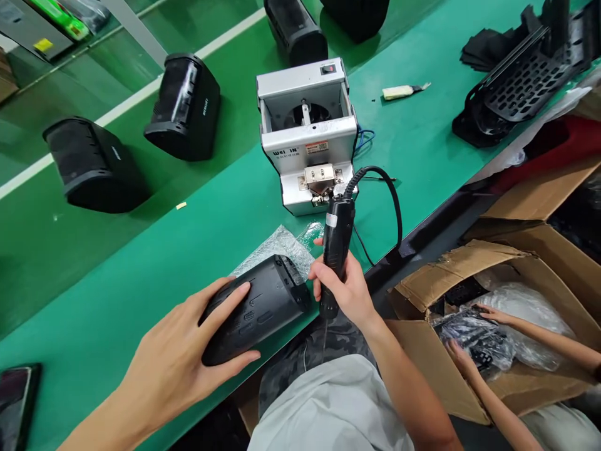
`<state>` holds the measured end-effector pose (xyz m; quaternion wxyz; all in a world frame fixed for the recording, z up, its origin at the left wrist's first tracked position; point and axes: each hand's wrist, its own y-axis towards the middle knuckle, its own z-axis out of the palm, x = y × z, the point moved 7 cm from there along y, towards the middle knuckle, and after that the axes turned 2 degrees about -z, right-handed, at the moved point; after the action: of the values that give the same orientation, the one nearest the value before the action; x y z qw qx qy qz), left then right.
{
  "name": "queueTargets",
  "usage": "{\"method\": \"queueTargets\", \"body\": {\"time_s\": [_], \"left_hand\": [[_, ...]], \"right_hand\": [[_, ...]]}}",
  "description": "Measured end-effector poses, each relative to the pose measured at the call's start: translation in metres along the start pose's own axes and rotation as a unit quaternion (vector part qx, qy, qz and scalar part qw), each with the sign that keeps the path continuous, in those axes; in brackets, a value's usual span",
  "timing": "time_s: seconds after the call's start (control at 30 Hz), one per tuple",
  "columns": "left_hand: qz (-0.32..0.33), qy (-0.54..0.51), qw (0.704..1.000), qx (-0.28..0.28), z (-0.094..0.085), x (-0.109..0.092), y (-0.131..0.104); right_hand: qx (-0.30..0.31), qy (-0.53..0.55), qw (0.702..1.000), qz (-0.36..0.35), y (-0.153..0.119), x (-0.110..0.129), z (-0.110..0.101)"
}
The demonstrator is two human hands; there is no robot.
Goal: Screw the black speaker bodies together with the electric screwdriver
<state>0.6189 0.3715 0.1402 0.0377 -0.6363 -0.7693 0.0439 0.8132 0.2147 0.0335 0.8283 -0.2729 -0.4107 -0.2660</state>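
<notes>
Spreading across a black casing [263, 313], the left hand [173, 344] clasps it over the green tabletop [117, 294]; its long axis slants away, slotted end toward the right hand [346, 287], which wraps a black corded screwdriver [338, 238], cord up, shaft down.

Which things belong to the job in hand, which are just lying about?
Apparently in use:
black casing, left hand on it
corded tool, in right hand
WEI IN machine, probably

Likely lying about:
yellow-handled tool
yellow scrap
dark flat device
</notes>
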Motion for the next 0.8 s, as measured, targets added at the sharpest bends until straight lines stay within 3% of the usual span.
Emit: {"method": "queueTargets", "body": {"time_s": [0.27, 0.47, 0.8], "left_hand": [[0.008, 0.027, 0.999, -0.030, -0.016, -0.005, 0.004], [0.039, 0.040, 0.998, -0.004, -0.012, -0.008, 0.007], [0.009, 0.031, 0.999, 0.009, -0.011, -0.005, -0.002]], "right_hand": [[0.012, 0.026, 1.000, -0.001, 0.001, -0.003, 0.003], [0.011, 0.038, 0.999, 0.020, -0.001, -0.002, 0.004], [0.010, 0.049, 0.998, 0.040, -0.001, 0.002, 0.005]]}}
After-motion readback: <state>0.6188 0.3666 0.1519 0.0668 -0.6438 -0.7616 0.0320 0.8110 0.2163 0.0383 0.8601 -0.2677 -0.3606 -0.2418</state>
